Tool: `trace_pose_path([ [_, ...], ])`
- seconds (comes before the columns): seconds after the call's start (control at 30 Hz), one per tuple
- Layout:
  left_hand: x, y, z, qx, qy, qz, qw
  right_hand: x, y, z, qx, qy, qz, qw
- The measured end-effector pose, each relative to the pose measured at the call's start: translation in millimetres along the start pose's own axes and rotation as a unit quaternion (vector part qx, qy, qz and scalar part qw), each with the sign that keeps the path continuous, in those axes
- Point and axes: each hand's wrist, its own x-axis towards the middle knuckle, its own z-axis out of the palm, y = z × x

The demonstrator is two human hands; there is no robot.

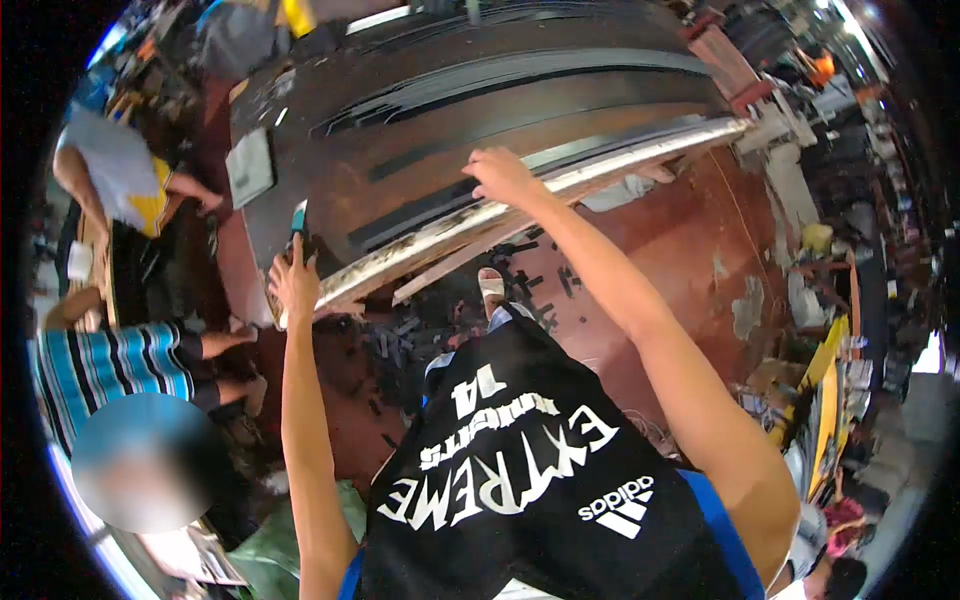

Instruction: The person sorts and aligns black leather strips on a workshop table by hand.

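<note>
A long pale batten (520, 200) lies slantwise across stacked dark sheets (480, 100) on the surface. The right hand (500, 175) rests spread flat on the batten's middle. The left hand (295, 285), at the batten's near end, is closed on a teal-handled tool (298, 220). Dark offcuts (400, 335) litter the red floor (680, 260) below the batten.
</note>
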Motion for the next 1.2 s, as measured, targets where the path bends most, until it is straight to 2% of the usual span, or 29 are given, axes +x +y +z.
trace_pose_path([
  [0.07, 1.7, 6.3, -6.0, 0.037, 0.077, 0.02, 0.996, -0.9, 10.0, 10.7, -0.018, 0.024, -0.048, 0.998],
  [0.1, 5.5, 14.5, -12.1, 0.037, 0.078, 0.029, 0.996, -2.1, 8.9, 8.2, -0.02, 0.015, -0.044, 0.999],
  [0.17, 14.3, 34.0, -28.8, -0.075, 0.129, 0.071, 0.986, -3.6, 13.4, 11.5, -0.013, 0.024, -0.052, 0.998],
  [0.2, 20.0, 48.1, -35.1, -0.074, 0.126, 0.071, 0.987, -0.7, 15.7, 15.0, -0.005, 0.029, -0.069, 0.997],
  [0.27, 23.0, 93.5, -49.8, -0.215, 0.03, 0.223, 0.95, 0.9, 18.4, 13.7, -0.005, 0.021, -0.079, 0.997],
  [0.37, 11.0, 171.3, -69.6, -0.172, -0.021, 0.315, 0.933, 5.1, 22.4, 0.3, 0.027, 0.019, -0.114, 0.993],
  [0.4, 7.0, 193.3, -78.7, -0.156, -0.044, 0.313, 0.936, 4.4, 24.0, -12.5, 0.08, 0.034, -0.124, 0.988],
  [0.53, 21.4, 221.1, -86.6, -0.17, -0.116, 0.245, 0.947, 5.5, 51.7, -54.1, 0.251, -0.047, -0.085, 0.963],
  [0.6, 26.1, 218.8, -98.7, -0.226, -0.14, 0.176, 0.948, 7.1, 101.9, -52.7, 0.282, -0.051, -0.091, 0.954],
  [0.7, 30.9, 188.9, -112.7, -0.168, -0.177, 0.114, 0.963, -8.0, 201.4, -82.6, 0.275, -0.108, -0.08, 0.952],
  [0.77, 36.2, 137.1, -100.6, -0.115, -0.19, 0.104, 0.969, -22.5, 279.3, -96.4, 0.275, -0.11, -0.058, 0.953],
  [0.8, 36.0, 109.9, -91.1, -0.102, -0.189, 0.109, 0.971, -27.9, 318.6, -100.4, 0.265, -0.145, -0.03, 0.953],
  [0.87, 36.6, 105.0, -93.8, -0.055, -0.22, 0.045, 0.973, -45.8, 392.3, -102.4, 0.19, -0.157, 0.022, 0.969],
  [0.93, 38.9, 94.9, -85.2, -0.049, -0.232, 0.033, 0.971, -63.1, 449.4, -120.4, 0.1, -0.188, 0.097, 0.972],
  [0.97, 41.1, 95.6, -81.0, -0.046, -0.229, 0.025, 0.972, -77.2, 492.3, -105.7, 0.073, -0.144, 0.072, 0.984],
  [1.0, 40.4, 95.7, -78.2, -0.041, -0.227, 0.015, 0.973, -84.1, 516.0, -112.1, 0.046, -0.155, 0.096, 0.982],
  [1.07, 47.7, 104.6, -64.2, -0.085, -0.217, 0.006, 0.972, -103.8, 561.0, -114.4, 0.025, -0.098, 0.114, 0.988],
  [1.13, 58.1, 148.4, -60.4, -0.12, -0.209, 0.024, 0.97, -125.2, 603.6, -98.7, 0.017, -0.031, 0.139, 0.99],
  [1.2, 68.4, 190.1, -56.0, -0.109, -0.202, 0.019, 0.973, -134.3, 633.4, -90.0, -0.031, -0.04, 0.126, 0.991],
])
